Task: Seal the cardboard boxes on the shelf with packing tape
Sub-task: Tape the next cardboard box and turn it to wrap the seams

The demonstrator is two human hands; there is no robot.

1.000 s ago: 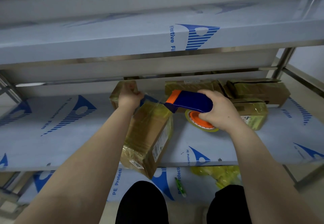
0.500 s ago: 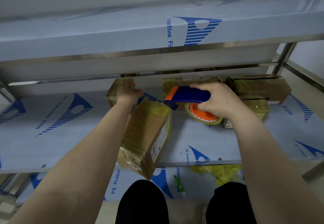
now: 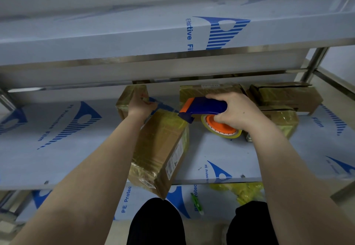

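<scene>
A box [image 3: 161, 148] lies on the shelf [image 3: 57, 160], its near corner overhanging the front edge. Its far end is gripped by the left hand [image 3: 141, 103]. A tape gun [image 3: 203, 108] is clasped in the right hand [image 3: 236, 110] and has been drawn slightly rightward since a second ago, its nose just off the box's far corner. The strip is probably being finished. Taped boxes [image 3: 284, 96] lie behind.

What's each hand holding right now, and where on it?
Right hand grips the tape dispenser by its blue handle. Left hand clasps the far box at its top edge.
</scene>
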